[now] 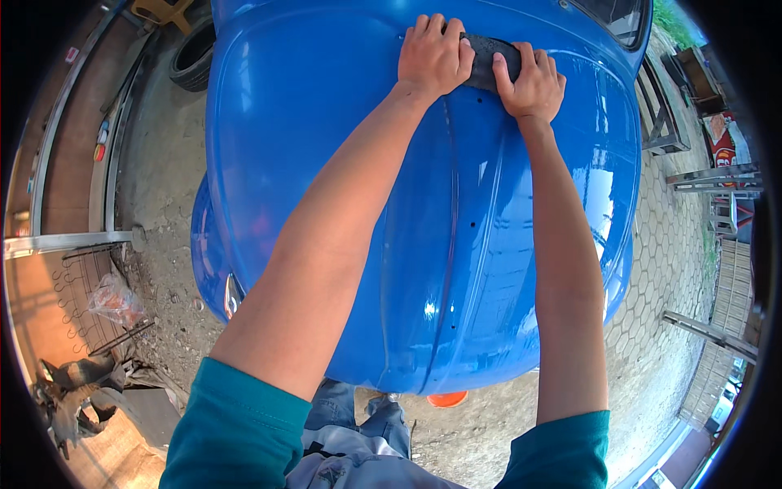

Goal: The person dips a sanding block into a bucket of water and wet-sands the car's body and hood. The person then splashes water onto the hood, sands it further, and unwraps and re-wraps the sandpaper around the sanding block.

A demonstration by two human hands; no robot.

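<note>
A glossy blue car hood [318,106] fills the middle of the head view, with a raised ridge and small dark holes along its centre. Far up on it, toward the windshield, lies a dark grey folded cloth [482,63]. My left hand [434,57] is closed over the cloth's left end, fingers curled over its far side. On the other end, my right hand [533,81] grips with the thumb laid across the top. Both arms are stretched out over the hood, and the cloth is pressed against the paint. Its underside is hidden.
At the left, a black tire [194,59] and a yellow plastic chair [163,10] stand near the car. A clear plastic bag [116,300] lies by a wire rack. An orange round object [447,399] sits under the car's front. Hexagonal paving [652,269] runs along the right.
</note>
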